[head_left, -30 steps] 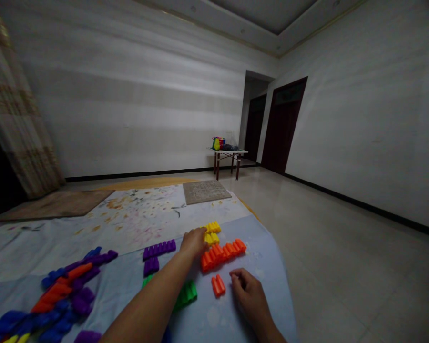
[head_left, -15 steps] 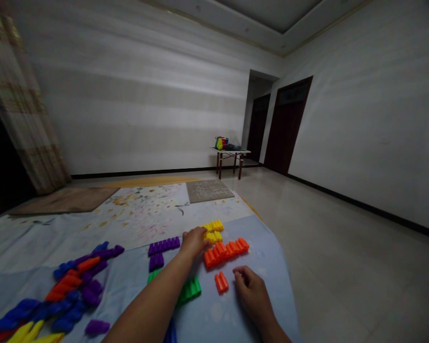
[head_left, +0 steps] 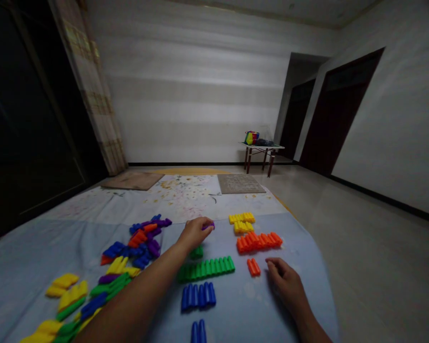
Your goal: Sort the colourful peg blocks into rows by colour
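My left hand (head_left: 195,233) reaches over the blue cloth with its fingers curled down on purple plastic pieces (head_left: 209,226). It hides most of that purple group. Just below it are a small green piece (head_left: 196,252) and a long row of green pieces (head_left: 209,267), partly behind my forearm. My right hand (head_left: 284,276) rests on the cloth at the right, fingers loosely curled with nothing visible in them. Left of its fingertips lie two orange pieces (head_left: 253,267). Beyond them stand an orange row (head_left: 259,242) and yellow rows (head_left: 242,222).
Blue pieces (head_left: 198,296) lie in a row near the front, with two more blue ones (head_left: 199,331) below. A mixed heap of pieces (head_left: 139,243) spreads along the left. Two mats (head_left: 241,184) lie at the far edge. A small table (head_left: 261,146) stands by the wall.
My left hand has moved left from the yellow rows to the purple pieces. The camera has turned left, so everything sits further right. My right hand stays beside the two orange pieces.
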